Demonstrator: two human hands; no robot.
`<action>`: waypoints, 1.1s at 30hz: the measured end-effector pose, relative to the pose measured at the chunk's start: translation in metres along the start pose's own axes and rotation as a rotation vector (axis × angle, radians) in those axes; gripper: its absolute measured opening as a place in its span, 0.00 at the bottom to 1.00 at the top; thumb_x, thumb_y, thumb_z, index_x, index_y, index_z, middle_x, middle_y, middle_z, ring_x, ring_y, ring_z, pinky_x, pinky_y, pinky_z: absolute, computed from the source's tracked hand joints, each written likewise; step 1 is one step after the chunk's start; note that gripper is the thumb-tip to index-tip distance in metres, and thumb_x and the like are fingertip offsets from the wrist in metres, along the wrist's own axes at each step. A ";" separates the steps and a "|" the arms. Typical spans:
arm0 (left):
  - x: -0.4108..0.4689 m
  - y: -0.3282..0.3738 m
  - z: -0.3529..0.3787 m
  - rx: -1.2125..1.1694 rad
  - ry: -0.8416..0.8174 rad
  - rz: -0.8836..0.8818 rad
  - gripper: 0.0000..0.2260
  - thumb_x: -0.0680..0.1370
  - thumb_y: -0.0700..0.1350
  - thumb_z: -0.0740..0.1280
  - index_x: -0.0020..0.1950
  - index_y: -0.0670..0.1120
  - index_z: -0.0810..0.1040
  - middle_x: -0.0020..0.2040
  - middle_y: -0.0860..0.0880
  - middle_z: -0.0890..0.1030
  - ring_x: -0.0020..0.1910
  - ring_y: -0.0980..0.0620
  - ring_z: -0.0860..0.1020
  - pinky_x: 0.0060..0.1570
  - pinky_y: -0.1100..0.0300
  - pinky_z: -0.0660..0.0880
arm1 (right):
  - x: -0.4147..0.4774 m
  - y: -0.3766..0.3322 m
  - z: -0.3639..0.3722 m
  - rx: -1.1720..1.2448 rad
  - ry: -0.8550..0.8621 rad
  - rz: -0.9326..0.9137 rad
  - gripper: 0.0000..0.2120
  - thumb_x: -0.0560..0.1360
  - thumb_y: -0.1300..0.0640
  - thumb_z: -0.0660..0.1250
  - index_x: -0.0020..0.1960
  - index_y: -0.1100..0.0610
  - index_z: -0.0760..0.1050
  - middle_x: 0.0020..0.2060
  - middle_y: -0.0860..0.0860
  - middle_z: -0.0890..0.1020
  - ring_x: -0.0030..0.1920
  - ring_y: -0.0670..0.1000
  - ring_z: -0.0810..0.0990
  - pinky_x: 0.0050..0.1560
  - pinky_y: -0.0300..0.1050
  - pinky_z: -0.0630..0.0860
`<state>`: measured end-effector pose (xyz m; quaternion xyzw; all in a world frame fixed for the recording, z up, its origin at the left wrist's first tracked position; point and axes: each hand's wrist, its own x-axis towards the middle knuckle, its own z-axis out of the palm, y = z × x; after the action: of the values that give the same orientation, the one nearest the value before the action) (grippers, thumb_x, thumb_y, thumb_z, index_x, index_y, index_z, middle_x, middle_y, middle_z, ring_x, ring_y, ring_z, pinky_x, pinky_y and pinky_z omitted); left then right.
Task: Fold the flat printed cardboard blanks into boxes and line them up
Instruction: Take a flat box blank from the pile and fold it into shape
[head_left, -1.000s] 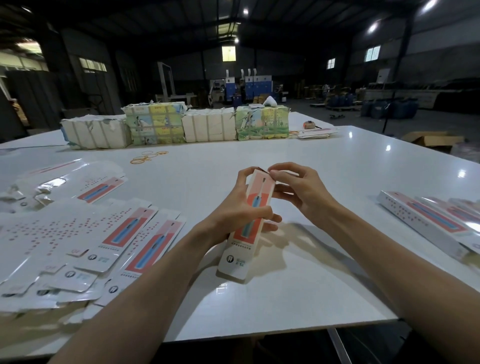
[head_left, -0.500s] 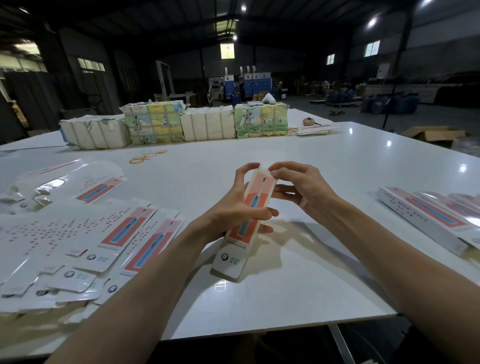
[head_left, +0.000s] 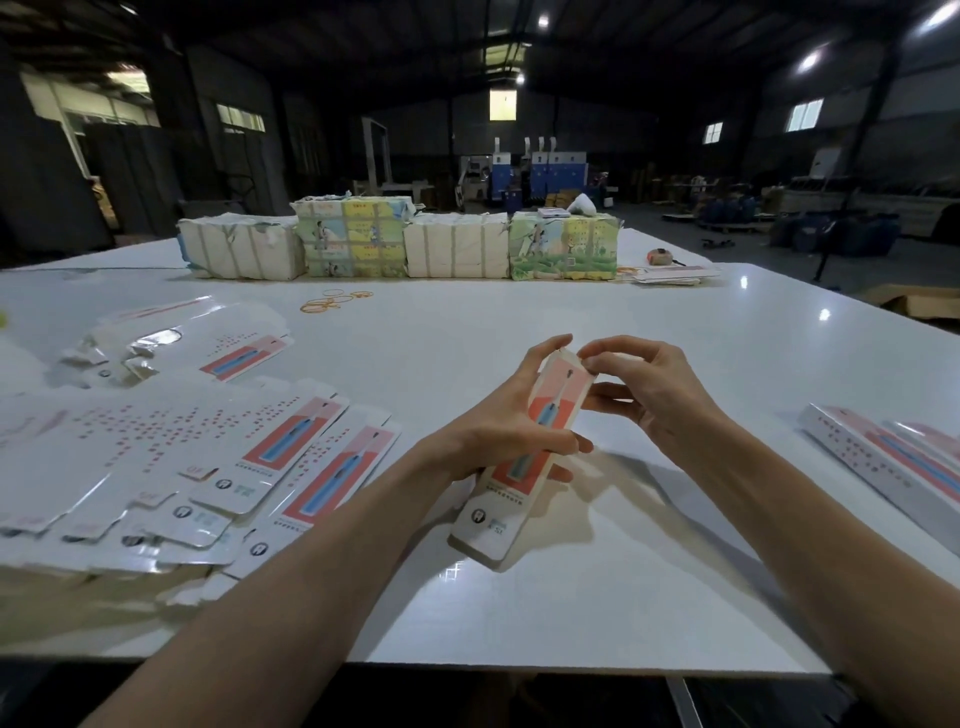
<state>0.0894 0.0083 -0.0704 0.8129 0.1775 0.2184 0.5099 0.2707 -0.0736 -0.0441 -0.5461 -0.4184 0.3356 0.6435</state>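
Toothbrush box (head_left: 493, 514), nearly formed, sits tilted just right of the flat blanks pile (head_left: 208, 467), with the left hand (head_left: 498, 431) fingers clamped round its middle. The left forefinger has come off the top end, where the right hand (head_left: 654, 395) fingers now pinch the flap. Closing that end looks near. Finished boxes (head_left: 883, 462) lie farther right.
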 end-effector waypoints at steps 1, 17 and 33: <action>0.000 0.000 0.000 0.004 0.007 -0.002 0.47 0.72 0.46 0.80 0.78 0.72 0.53 0.73 0.49 0.68 0.60 0.40 0.83 0.51 0.49 0.85 | 0.000 0.000 0.000 -0.011 0.001 -0.013 0.05 0.81 0.66 0.69 0.52 0.65 0.84 0.43 0.59 0.87 0.45 0.62 0.89 0.44 0.53 0.86; 0.006 -0.002 0.000 -0.358 0.123 0.005 0.43 0.73 0.34 0.77 0.75 0.67 0.60 0.64 0.42 0.76 0.54 0.40 0.87 0.45 0.49 0.85 | -0.004 0.009 0.015 -0.149 -0.024 -0.297 0.09 0.80 0.56 0.74 0.53 0.61 0.81 0.50 0.55 0.86 0.51 0.54 0.88 0.49 0.47 0.86; 0.008 -0.003 0.010 -0.724 0.424 0.009 0.33 0.76 0.40 0.70 0.77 0.57 0.60 0.64 0.37 0.77 0.53 0.41 0.83 0.54 0.45 0.82 | -0.010 0.021 0.034 -0.631 0.025 -0.474 0.14 0.86 0.50 0.63 0.69 0.52 0.73 0.60 0.49 0.74 0.53 0.44 0.80 0.45 0.33 0.80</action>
<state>0.1012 0.0066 -0.0752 0.5191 0.1870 0.4313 0.7138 0.2362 -0.0639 -0.0650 -0.6093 -0.6075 0.0259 0.5089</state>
